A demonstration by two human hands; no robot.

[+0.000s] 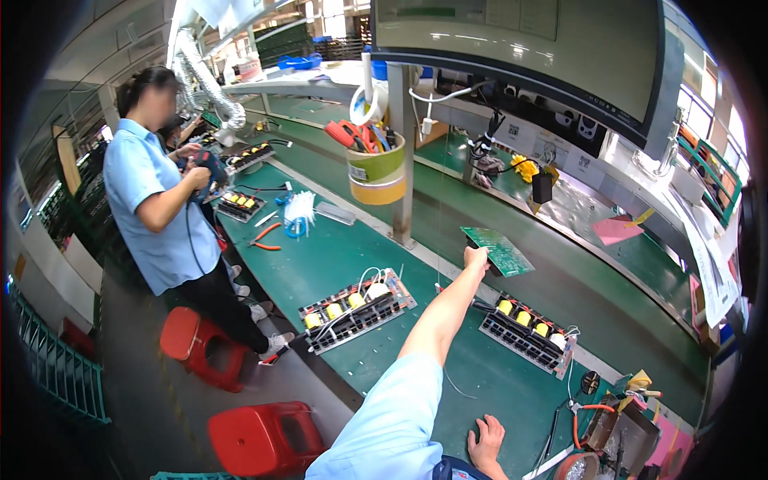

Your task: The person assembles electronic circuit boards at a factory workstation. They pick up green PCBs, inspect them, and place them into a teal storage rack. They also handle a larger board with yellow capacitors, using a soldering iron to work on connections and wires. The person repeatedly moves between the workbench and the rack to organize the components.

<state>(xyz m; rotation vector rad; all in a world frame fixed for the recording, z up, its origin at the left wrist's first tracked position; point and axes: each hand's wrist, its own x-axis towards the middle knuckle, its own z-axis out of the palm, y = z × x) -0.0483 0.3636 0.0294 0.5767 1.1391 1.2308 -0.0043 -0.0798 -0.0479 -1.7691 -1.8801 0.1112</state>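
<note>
Your smooth green tabletop (320,258) carried one oblong black-ribbed assembly (352,322) at seven o'clock, a second assembly (524,338) at four, both yellow-drummed. Rectangular circuit board (506,252), three o'clock: raised, not yet set down, pinched by your left grip (477,258). Your right hand (486,445), five o'clock: empty, fingers spread.

Items around the green table (340,248).
Orange-handled pliers (258,240) are laid by the near edge, toward the left end; a tool container (376,170) is positioned at the far-edge post (402,222); two red stools (246,444) are placed beyond the near edge.
</note>
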